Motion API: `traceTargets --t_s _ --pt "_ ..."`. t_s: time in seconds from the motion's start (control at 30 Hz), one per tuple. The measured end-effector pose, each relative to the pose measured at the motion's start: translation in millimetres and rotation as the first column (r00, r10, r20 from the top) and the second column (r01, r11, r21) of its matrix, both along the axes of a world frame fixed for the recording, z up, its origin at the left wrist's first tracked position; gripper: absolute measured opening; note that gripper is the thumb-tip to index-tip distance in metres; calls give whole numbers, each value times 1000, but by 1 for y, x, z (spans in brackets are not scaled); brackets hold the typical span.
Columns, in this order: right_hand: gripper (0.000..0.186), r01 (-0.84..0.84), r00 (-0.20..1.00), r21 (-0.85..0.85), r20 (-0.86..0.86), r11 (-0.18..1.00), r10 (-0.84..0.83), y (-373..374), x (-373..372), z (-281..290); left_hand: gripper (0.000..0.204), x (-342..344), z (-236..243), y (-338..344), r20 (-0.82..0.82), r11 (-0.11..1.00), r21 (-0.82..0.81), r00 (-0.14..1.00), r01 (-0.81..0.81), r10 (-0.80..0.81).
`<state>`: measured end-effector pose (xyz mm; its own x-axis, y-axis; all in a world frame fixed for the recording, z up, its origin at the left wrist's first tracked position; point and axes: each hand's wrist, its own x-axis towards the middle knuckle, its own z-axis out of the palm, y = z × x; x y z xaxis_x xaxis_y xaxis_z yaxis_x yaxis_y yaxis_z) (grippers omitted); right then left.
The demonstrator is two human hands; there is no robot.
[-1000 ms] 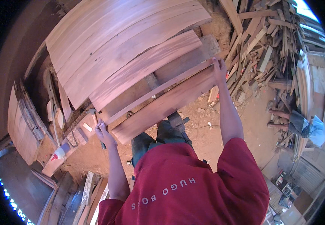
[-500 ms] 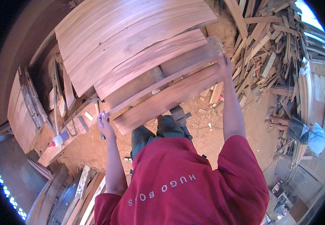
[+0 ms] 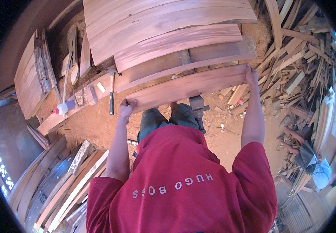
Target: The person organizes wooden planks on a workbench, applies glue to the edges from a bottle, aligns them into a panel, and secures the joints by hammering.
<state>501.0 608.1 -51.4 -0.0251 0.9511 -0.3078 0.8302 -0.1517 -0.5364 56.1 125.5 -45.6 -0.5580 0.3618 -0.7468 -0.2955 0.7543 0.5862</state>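
At 9 to 10 o'clock, far left, I record a wide wood panel (image 3: pixel 26 83) propped among narrower strips. Toward 9 o'clock, a white bottle (image 3: pixel 63 108) with a red tip is on a low timber (image 3: pixel 53 124); I cannot establish whether it stands or lies. At 8 o'clock, a stack of planks (image 3: pixel 78 192) fans toward the lower rim, some pale, some brown. At 10 o'clock, a hammer (image 3: pixel 111 93) has its head at the timber's edge and its dark-gripped handle pointing to 6 o'clock.

Just right of the handle, at 9 o'clock, my left hand (image 3: pixel 126 109) grasps the near-left end of a reddish-brown board (image 3: pixel 191 86), thumb over the upper face, fingers curled at the end. The board lies between 9 and 2 o'clock, in front of my knees, its right end higher in view. Condition noted: long, narrow, flat-faced, with darker smudges and streaks along the grain, most marked near the middle; edges look straight apart from the lens bend. Beyond it, at 12 o'clock, wide boards (image 3: pixel 168 19) lie side by side, lighter and pinker.

At 2 o'clock, my right hand (image 3: pixel 252 75) grasps the board's opposite end, fingers at the far corner. Farther right, a scrap-wood pile (image 3: pixel 300 62) fills the 2 o'clock sector. Near 4 o'clock, another person (image 3: pixel 320 171) is visible in a light blue top.
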Motion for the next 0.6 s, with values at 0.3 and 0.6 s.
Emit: traceTargets --t_s 0.3,0.6 --pt "41 293 830 116 -524 949 -193 -37 23 24 34 24 28 -44 -273 957 237 957 166 -98" --pt "26 418 657 -32 -679 908 -326 -80 37 37 30 44 40 -56 -530 873 190 796 449 -294"
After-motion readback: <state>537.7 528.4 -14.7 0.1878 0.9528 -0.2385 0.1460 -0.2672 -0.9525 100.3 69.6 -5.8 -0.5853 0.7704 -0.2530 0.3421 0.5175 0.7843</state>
